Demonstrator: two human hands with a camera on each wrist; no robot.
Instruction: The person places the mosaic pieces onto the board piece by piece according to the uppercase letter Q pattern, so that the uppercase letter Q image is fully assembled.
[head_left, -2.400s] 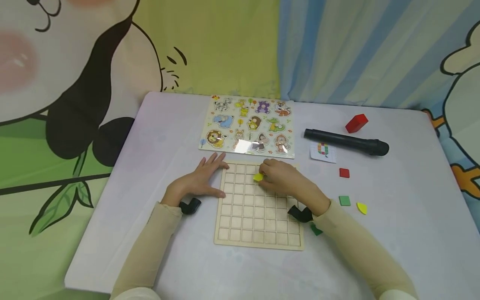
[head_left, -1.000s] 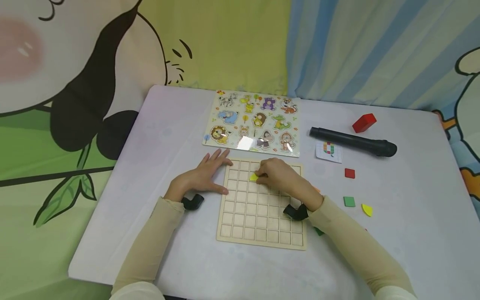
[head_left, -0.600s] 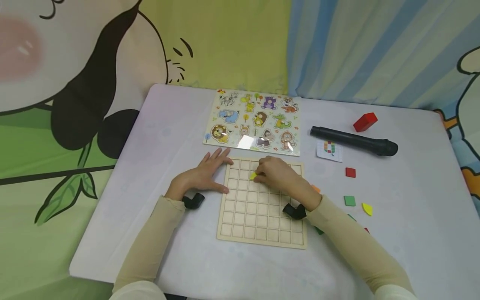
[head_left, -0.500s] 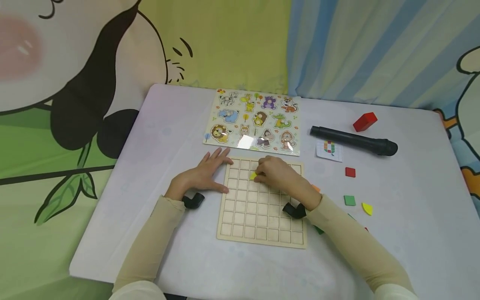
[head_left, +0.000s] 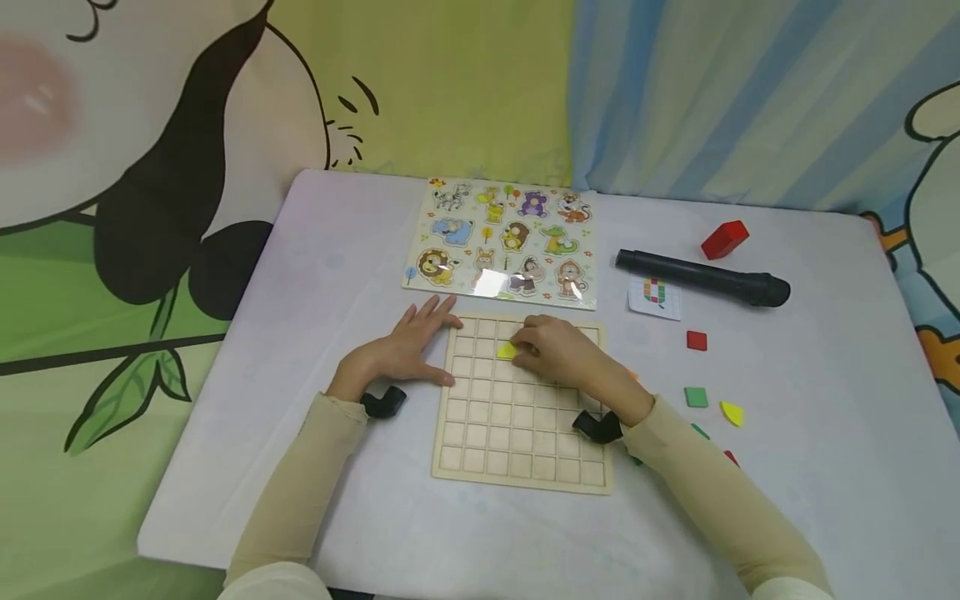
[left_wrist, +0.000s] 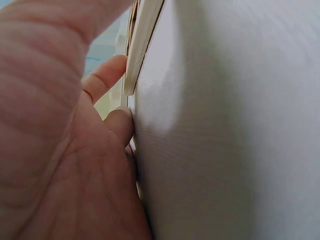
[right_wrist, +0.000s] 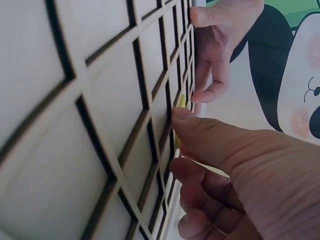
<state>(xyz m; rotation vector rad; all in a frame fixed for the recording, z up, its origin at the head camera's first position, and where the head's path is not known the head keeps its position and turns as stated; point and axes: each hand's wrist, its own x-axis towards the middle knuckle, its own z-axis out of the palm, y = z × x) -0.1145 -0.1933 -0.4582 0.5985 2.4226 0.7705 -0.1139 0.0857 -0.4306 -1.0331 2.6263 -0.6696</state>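
Note:
My right hand (head_left: 558, 350) pinches a small yellow tile (head_left: 506, 350) between thumb and fingertips, low over the upper part of a pale wooden grid board (head_left: 522, 487). The tile overlaps a square in the second row; the fingers hide its right side. In the right wrist view, a yellow sliver of the tile (right_wrist: 182, 100) shows beyond the thumb. My left hand (head_left: 405, 350) lies spread at the board's left side, with thumb and fingertips right at the edge. In the left wrist view, a finger (left_wrist: 107, 77) touches the board's rim (left_wrist: 142, 47).
Right of the board lie a red square (head_left: 697, 341), a green square (head_left: 696, 397), a yellow quarter-round tile (head_left: 732, 413) and other tiles partly behind the right sleeve. Behind are an animal puzzle (head_left: 501, 242), a pattern card (head_left: 655, 298), a black microphone (head_left: 701, 277) and a red block (head_left: 725, 240).
The right hand has moved the yellow tile slightly left across the board, and it now lines up more squarely with a grid cell. The left hand stays at the board's edge.

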